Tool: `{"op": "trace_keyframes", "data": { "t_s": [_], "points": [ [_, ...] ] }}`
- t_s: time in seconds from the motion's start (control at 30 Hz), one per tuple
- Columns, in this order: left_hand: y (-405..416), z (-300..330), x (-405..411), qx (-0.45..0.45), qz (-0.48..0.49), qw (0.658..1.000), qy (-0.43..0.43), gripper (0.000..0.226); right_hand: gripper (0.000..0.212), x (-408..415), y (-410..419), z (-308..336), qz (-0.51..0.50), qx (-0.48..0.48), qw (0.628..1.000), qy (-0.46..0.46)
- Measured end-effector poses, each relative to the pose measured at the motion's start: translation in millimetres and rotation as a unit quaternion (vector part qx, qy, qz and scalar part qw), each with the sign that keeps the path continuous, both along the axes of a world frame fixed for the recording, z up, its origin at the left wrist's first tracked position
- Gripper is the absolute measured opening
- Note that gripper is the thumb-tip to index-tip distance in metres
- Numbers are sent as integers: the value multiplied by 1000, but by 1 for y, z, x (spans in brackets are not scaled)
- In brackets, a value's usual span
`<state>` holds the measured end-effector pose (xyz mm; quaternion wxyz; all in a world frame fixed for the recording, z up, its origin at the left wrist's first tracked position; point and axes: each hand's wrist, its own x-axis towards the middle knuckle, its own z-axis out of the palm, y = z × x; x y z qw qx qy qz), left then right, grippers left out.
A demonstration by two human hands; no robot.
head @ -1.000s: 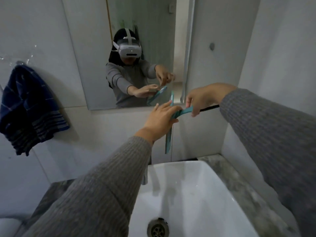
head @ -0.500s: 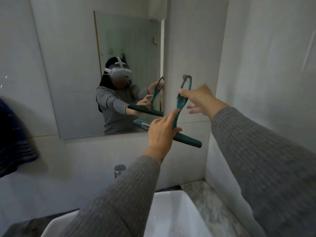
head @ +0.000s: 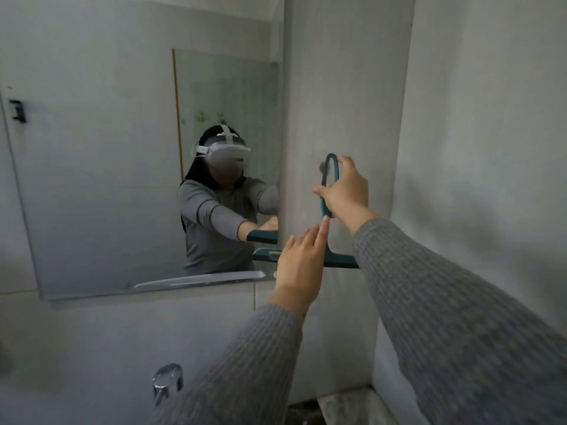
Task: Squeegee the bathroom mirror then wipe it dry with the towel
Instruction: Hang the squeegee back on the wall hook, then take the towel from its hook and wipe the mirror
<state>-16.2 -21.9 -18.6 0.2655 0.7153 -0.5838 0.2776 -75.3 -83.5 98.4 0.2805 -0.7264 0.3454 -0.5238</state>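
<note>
Teal squeegee (head: 325, 207): light, rigid plastic. Right hand (head: 346, 191) grips loop handle; left hand (head: 302, 259) open, fingers extended, steadying near blade.

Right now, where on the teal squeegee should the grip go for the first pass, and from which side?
On the upright handle of the squeegee, roughly where the right hand already wraps it from the right. The blade runs crosswise at the bottom, so a handle grip probably leaves its edge free. The left hand hides the neck, its fingers reaching the handle.
</note>
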Motion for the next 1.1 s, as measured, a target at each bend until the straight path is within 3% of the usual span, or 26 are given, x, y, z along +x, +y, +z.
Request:
{"op": "trace_keyframes", "data": {
  "t_s": [0.2, 0.5, 0.63, 0.73, 0.9, 1.1],
  "points": [
    [-20, -24, 13, 51, 35, 998, -14, 98, 71, 16, -29, -15, -11, -43, 999, 24],
    [-35, -43, 22, 76, 29, 997, 3, 84, 67, 18, -44, -34, -17, -53, 997, 47],
    [-20, -29, 25, 25, 12, 999, 17, 71, 82, 12, -32, -31, -69, -79, 986, 131],
    [3, -14, 39, -36, 22, 999, -5, 59, 71, 16, -9, -25, -118, -182, 960, 176],
    [68, 22, 82, -107, 115, 987, -42, 40, 32, 51, 48, -16, -41, -304, 931, 199],
    [191, 54, 146, -114, 282, 953, -2, 29, 23, 119, 130, -12, 140, -278, 937, 161]
  ]
}}
